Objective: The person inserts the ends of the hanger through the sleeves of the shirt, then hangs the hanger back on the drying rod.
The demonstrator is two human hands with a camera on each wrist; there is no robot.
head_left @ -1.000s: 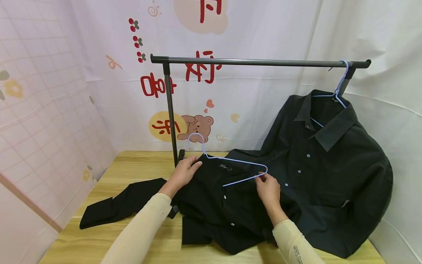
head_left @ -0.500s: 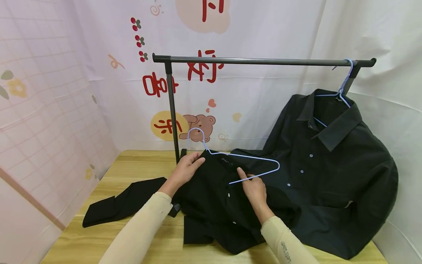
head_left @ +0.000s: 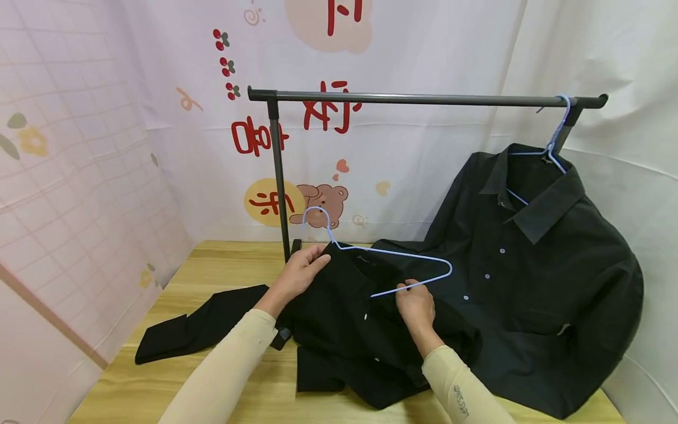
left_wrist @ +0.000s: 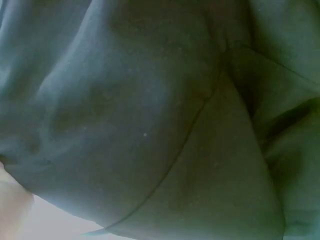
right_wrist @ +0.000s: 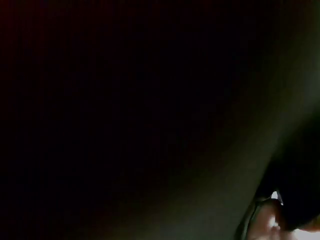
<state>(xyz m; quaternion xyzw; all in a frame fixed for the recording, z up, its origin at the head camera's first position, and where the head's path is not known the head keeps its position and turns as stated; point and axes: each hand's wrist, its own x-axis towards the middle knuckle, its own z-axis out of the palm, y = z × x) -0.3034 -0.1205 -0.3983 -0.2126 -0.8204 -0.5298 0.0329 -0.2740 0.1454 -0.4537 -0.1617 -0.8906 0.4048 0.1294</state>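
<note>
A black button shirt (head_left: 339,306) lies bunched on the table with a light blue wire hanger (head_left: 402,254) partly inside it. The hanger's hook stands up past the collar, and its right end sticks out uncovered over the cloth. My left hand (head_left: 299,274) pinches the shirt's left shoulder beside the hanger's neck, thumb on top. With curled fingers my right hand (head_left: 416,303) grips the shirt front at the hanger's lower bar. Black cloth (left_wrist: 150,125) with a curved seam fills the left wrist view. Dark cloth (right_wrist: 200,200) covers most of the right wrist view, a fingertip (right_wrist: 265,220) showing low.
A dark metal rack (head_left: 424,99) spans the back of the wooden table (head_left: 222,262). From its right end hangs a second black shirt (head_left: 551,282) on another blue hanger (head_left: 558,132), its hem spreading over the table. One black sleeve (head_left: 201,321) stretches out to the left.
My right hand has left the hanger's right end, moved left to the shirt opening, and now grips lower cloth. The hanger's right end has shifted right. My left hand keeps its hold.
</note>
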